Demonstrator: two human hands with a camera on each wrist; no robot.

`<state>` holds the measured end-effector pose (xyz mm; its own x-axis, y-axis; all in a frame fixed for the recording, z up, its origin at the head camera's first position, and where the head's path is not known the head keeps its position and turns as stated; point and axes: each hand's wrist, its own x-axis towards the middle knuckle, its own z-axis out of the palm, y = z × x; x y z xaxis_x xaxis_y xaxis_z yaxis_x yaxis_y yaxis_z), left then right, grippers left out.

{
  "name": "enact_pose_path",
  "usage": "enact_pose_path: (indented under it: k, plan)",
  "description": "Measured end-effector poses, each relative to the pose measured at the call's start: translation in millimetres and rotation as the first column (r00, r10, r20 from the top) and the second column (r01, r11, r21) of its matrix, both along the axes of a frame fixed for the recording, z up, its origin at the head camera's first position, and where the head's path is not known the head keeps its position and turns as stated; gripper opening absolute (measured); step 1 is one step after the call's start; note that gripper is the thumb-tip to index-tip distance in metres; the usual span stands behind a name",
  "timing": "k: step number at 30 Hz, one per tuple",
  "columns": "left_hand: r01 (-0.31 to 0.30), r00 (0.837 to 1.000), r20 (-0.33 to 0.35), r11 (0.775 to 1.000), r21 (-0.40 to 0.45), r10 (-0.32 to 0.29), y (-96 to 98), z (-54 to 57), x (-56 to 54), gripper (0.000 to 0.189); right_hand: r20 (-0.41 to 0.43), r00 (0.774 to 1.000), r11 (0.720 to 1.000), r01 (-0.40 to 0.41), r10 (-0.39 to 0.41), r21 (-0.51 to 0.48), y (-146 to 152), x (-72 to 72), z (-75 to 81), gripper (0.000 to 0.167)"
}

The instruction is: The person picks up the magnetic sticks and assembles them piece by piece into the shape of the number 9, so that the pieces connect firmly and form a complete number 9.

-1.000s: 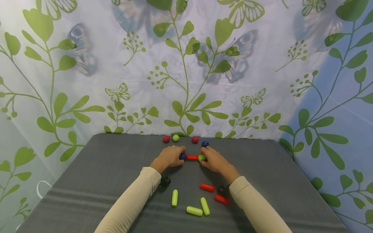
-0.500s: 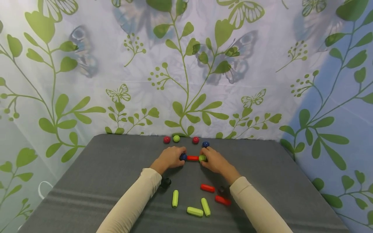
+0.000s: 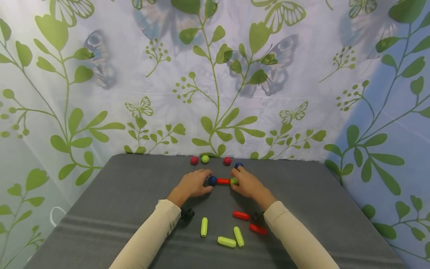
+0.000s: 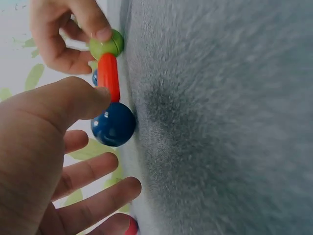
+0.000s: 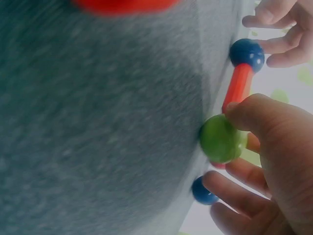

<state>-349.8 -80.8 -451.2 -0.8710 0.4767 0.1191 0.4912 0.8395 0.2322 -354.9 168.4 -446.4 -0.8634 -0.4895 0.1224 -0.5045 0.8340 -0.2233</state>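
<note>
Head view: the red rod (image 3: 223, 181) lies between both hands (image 3: 193, 184) (image 3: 249, 184).

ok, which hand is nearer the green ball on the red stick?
Right. The right hand has its thumb and fingers at the green ball; the left hand is at the other end of the red stick, by the blue ball.

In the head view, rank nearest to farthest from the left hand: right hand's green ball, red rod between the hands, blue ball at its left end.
1. Blue ball, just right of the left hand.
2. Red rod, between the two balls.
3. Green ball, held by the right hand.
</note>
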Motion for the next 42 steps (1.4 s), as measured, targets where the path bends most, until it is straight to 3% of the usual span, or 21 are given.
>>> enact_pose_path:
  k: [5,9,15,20,25,28,35,38,42]
  plan:
    - [0.038,0.998,-0.043,0.999,0.004,-0.037,-5.7,2.9,24.0,0.038,-0.036,0.999,0.999,-0.022,0.023,0.026,-8.8,-2.2,5.5,0.034]
    - [0.079,0.996,-0.031,0.997,0.018,-0.078,-7.4,4.2,49.7,0.026,-0.026,0.999,0.998,-0.04,0.041,0.044,-16.4,-5.6,7.1,0.033]
    - [0.001,0.998,0.059,1.0,0.025,-0.003,-6.5,3.9,84.1,0.036,-0.03,0.997,0.994,-0.071,0.074,0.08,-24.9,-10.8,6.1,0.029]
    - [-0.04,0.996,0.077,0.999,0.031,0.038,-3.8,0.2,101.5,0.039,-0.024,0.996,0.992,-0.082,0.085,0.1,-29.9,-14.4,4.6,0.029]
    - [-0.074,0.994,0.078,0.996,0.044,0.07,1.6,-1.8,110.2,0.035,-0.016,0.997,0.99,-0.078,0.08,0.116,-32.3,-15.9,4.4,0.028]
    - [-0.084,0.99,0.116,0.995,0.059,0.077,4.5,-0.8,113.8,0.034,-0.008,0.997,0.99,-0.074,0.075,0.12,-33.0,-15.5,4.8,0.028]
    - [-0.075,0.984,0.169,0.99,0.123,0.054,6.3,2.4,120.1,0.031,-0.009,0.997,0.989,-0.077,0.079,0.125,-33.5,-14.1,5.4,0.024]
    - [-0.072,0.985,0.166,0.983,0.168,0.044,6.3,1.7,117.7,0.028,-0.012,0.996,0.989,-0.083,0.085,0.118,-33.3,-13.3,5.6,0.023]
    - [-0.083,0.989,0.14,0.965,0.248,0.049,6.3,-1.0,106.5,0.025,-0.011,0.996,0.989,-0.083,0.085,0.119,-33.7,-12.3,5.1,0.021]
